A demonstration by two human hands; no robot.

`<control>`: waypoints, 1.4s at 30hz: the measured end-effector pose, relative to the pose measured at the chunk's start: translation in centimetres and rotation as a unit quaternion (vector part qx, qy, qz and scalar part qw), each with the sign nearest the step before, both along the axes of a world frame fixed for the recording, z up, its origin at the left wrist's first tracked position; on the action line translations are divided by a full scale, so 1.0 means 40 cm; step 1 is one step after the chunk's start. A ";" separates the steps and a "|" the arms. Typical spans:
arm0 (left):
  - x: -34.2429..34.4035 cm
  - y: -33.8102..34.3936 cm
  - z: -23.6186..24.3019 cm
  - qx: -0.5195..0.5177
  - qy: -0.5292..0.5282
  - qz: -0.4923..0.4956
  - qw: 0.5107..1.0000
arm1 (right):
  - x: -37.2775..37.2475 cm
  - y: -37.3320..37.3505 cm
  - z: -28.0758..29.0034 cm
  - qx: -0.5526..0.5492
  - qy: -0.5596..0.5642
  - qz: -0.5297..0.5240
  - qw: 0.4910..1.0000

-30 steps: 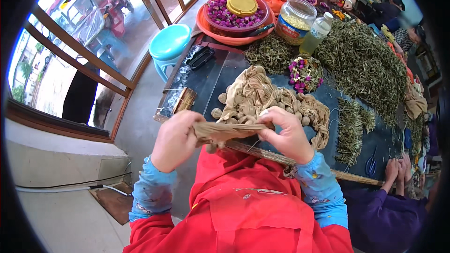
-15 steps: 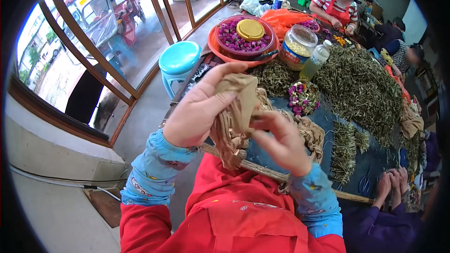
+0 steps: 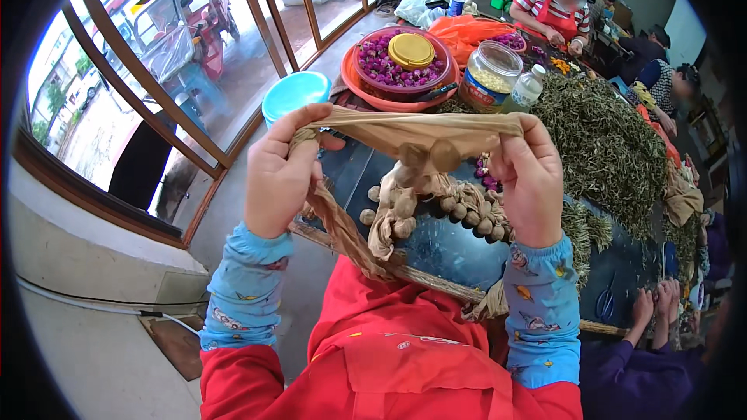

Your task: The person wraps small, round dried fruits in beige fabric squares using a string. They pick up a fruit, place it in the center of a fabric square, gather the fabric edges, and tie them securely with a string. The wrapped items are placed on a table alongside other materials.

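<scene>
A tan nylon stocking is stretched taut between my two raised hands above the table's near edge. My left hand is closed on one end, and a twisted tail of the fabric hangs from it. My right hand pinches the other end. Below the stretched part, two brownish round balls show against the fabric; whether they are inside it, I cannot tell. Behind and beneath, more stocking with round lumps in rows lies on the dark tabletop.
A purple basin of dried flowers with a yellow lid, a jar and a bottle stand behind. Dried herbs are heaped at right, near scissors and another person's hands. A blue stool is left.
My hands have moved apart, left and right, pulling the bunched stocking into a wide taut band. The round-lumped stocking on the table now shows between them.
</scene>
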State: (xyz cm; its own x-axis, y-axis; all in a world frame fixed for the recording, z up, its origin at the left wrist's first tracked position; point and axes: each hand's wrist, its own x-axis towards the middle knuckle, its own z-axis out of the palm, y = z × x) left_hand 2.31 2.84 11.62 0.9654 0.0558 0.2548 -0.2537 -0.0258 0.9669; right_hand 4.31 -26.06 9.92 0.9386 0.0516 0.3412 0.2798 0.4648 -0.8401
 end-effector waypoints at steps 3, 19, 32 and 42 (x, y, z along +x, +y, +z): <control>0.004 0.000 -0.024 0.126 -0.047 0.056 0.989 | 0.000 0.026 0.022 -0.028 -0.002 -0.142 0.989; -0.042 -0.069 -0.234 0.088 0.016 -0.094 0.991 | -0.016 -0.041 -0.148 -0.167 0.070 -0.076 0.981; 0.014 -0.216 -0.500 0.584 -0.138 -0.050 0.798 | -0.182 -0.130 -0.481 -0.659 -0.124 -0.161 0.724; -0.178 -0.240 -0.396 0.376 -0.046 -0.471 0.797 | -0.233 0.016 -0.419 -0.560 -0.138 -0.187 0.795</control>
State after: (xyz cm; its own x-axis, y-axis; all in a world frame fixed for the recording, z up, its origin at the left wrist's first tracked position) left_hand -4.83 -6.76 -4.24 0.4640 -0.8842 -0.0539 -0.5713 -0.3452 0.7447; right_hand -5.00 -25.42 -6.83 0.8571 0.2033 0.4733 0.4680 -0.6915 -0.5503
